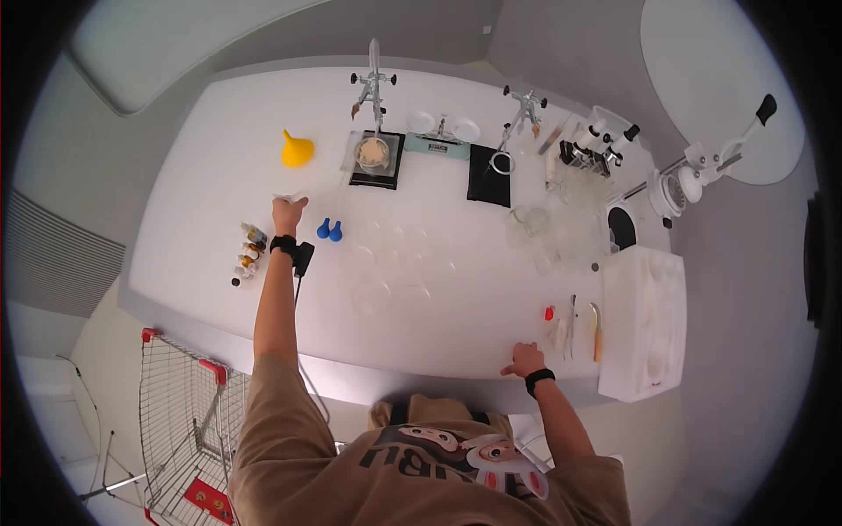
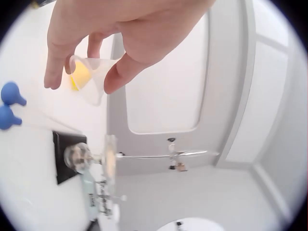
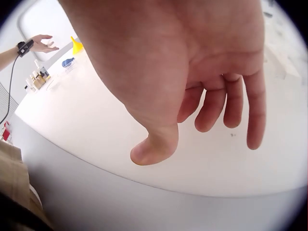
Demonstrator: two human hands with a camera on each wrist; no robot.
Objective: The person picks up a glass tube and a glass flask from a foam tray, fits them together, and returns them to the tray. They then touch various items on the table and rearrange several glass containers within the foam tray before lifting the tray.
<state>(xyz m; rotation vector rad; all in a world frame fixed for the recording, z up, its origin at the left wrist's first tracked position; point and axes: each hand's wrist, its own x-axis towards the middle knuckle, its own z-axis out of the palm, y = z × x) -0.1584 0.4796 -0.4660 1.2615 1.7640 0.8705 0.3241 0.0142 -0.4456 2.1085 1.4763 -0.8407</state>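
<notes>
My left hand (image 1: 288,214) is over the left part of the white table (image 1: 421,329). In the left wrist view, this hand (image 2: 120,38) holds a translucent, cone-shaped piece (image 2: 98,76) between thumb and fingers. A yellow funnel (image 1: 297,152) lies beyond the hand, and two blue rubber bulbs (image 1: 330,231) are to its right. Near the table's front edge is my right hand (image 1: 526,359). The right wrist view shows that hand (image 3: 187,82) with loosely bent fingers and nothing in its grasp.
Small bottles (image 1: 250,254) stand at the left. Clear dishes (image 1: 399,254) lie mid-table. Behind are a stand holding a dish (image 1: 373,154), a balance (image 1: 437,146) and another stand (image 1: 489,180). Microscopes, glassware, tools and a white foam box (image 1: 645,324) occupy the right.
</notes>
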